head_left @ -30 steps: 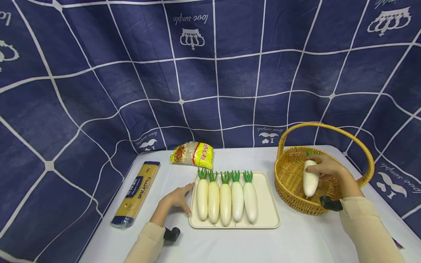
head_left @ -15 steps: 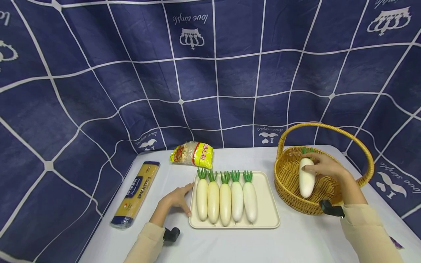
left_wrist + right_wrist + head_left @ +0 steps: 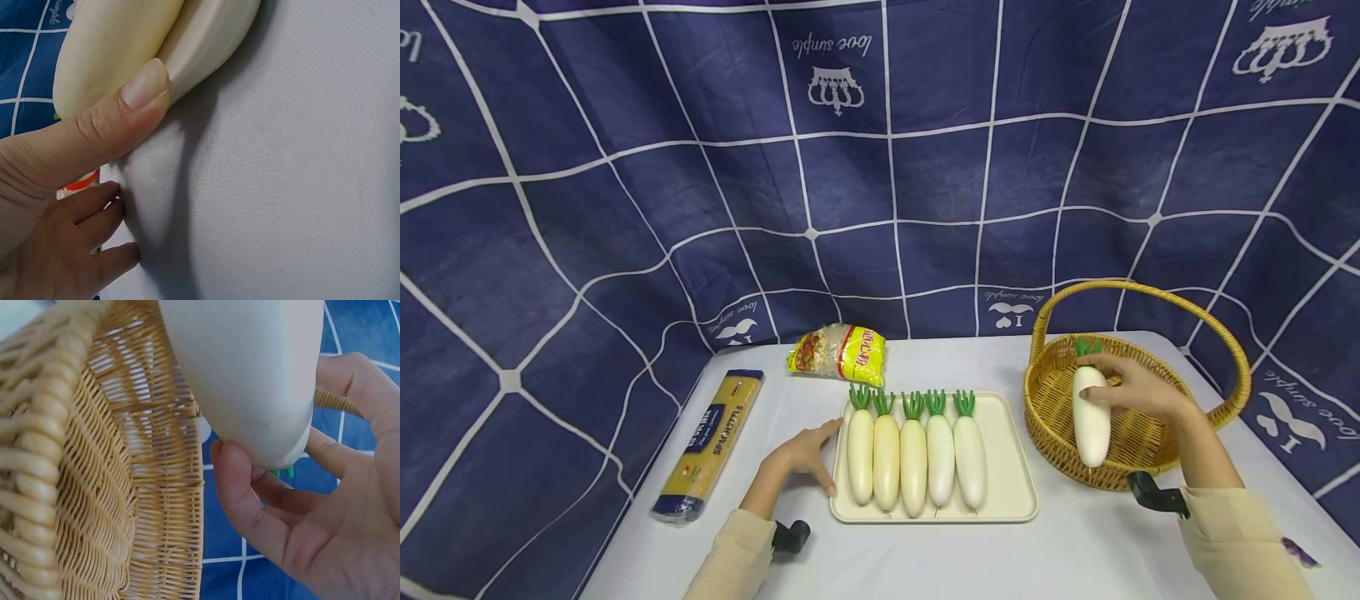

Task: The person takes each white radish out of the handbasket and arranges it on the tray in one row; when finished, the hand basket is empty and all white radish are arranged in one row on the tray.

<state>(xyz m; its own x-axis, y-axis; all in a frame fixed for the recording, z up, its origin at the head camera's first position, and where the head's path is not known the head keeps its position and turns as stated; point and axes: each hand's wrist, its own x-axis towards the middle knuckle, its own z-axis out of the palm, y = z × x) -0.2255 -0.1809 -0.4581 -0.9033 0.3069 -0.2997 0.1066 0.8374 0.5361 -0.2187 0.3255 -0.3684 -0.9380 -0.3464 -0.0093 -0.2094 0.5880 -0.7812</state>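
Observation:
My right hand point(image 3: 1138, 387) grips a white radish point(image 3: 1091, 425) with green leaf stubs near its leafy end. The radish hangs upright over the left part of a wicker basket point(image 3: 1042, 429), overlapping its front rim in the head view. In the right wrist view, fingers and thumb curl round the radish's end, beside the basket's woven wall point(image 3: 159, 531). My left hand point(image 3: 803, 454) rests at the left edge of a cream tray point(image 3: 1009, 467), fingers spread and relaxed. On that tray several radishes point(image 3: 913, 467), some yellowish and some white, lie side by side, leaves pointing away.
Left of the tray lies a spaghetti packet point(image 3: 709, 446). A yellow-and-clear food bag point(image 3: 837, 353) sits behind the tray. The basket's tall handle point(image 3: 1131, 286) arches over it. A blue checked cloth point(image 3: 940, 183) hangs at the back, and a small purple item point(image 3: 1300, 552) lies far right.
The right hand has raised the radish and brought it left and nearer to me, from inside the basket toward its front left rim. The left hand keeps its place at the tray.

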